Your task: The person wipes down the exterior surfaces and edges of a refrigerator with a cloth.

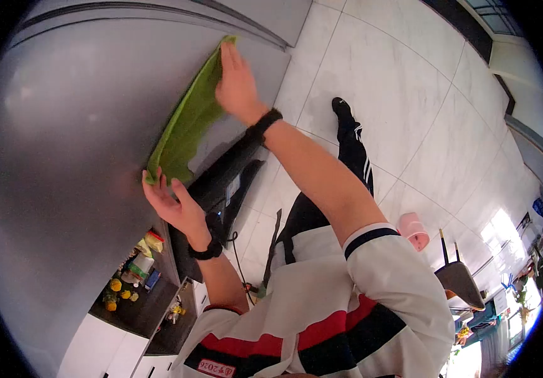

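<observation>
A green cloth [186, 120] is stretched between my two hands along a large grey, smooth panel [76, 126]. My right hand [240, 85] grips its upper end, fingers straight and close together over the corner. At the lower end, my left hand [174, 205] holds the other corner with its fingertips, the thumb standing apart. The cloth's upper edge runs taut, while its lower edge hangs in loose folds. Both wrists wear black bands. Part of the cloth behind the right fingers is hidden.
A black appliance-like panel with a label [232, 189] and a cable stands beside my forearms. Shelves at lower left hold yellow flowers [115, 285] and packets. On the pale tiled floor [384, 82] are a pink bin [413, 230] and a chair [460, 283]. My leg stretches across the tiles.
</observation>
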A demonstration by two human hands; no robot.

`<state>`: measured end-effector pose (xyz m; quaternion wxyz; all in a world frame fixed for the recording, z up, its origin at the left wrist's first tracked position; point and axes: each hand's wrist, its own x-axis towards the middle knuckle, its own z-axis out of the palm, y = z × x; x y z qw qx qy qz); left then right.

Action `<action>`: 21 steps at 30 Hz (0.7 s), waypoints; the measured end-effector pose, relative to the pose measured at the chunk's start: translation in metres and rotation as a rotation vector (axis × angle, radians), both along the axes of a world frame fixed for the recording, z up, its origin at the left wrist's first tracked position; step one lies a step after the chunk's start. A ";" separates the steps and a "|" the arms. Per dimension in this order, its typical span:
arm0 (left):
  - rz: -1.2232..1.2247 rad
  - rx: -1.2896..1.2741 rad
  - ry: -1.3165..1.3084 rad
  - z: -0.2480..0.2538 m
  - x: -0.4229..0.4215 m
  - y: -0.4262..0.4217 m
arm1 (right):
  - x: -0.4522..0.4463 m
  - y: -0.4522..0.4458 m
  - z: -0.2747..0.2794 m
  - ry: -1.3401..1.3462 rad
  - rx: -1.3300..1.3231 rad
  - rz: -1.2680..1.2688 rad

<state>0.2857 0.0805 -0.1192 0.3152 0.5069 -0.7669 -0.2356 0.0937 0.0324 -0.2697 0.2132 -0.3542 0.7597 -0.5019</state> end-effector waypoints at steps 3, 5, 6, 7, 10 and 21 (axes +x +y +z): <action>0.002 0.006 0.004 0.000 -0.001 -0.001 | 0.025 0.016 0.002 0.017 0.039 0.054; -0.013 -0.018 0.018 -0.003 -0.005 -0.002 | 0.032 0.022 -0.003 0.020 0.016 0.101; -0.001 -0.008 0.024 -0.001 -0.006 -0.001 | 0.028 0.021 -0.003 0.037 0.010 0.074; 0.011 0.002 0.032 0.000 -0.008 -0.001 | 0.019 0.017 -0.005 0.057 0.003 0.046; 0.018 -0.021 0.025 -0.003 -0.012 -0.002 | -0.011 0.000 -0.008 0.014 0.027 0.002; 0.027 -0.001 0.026 -0.008 -0.014 -0.006 | 0.011 0.019 0.003 0.053 -0.011 0.063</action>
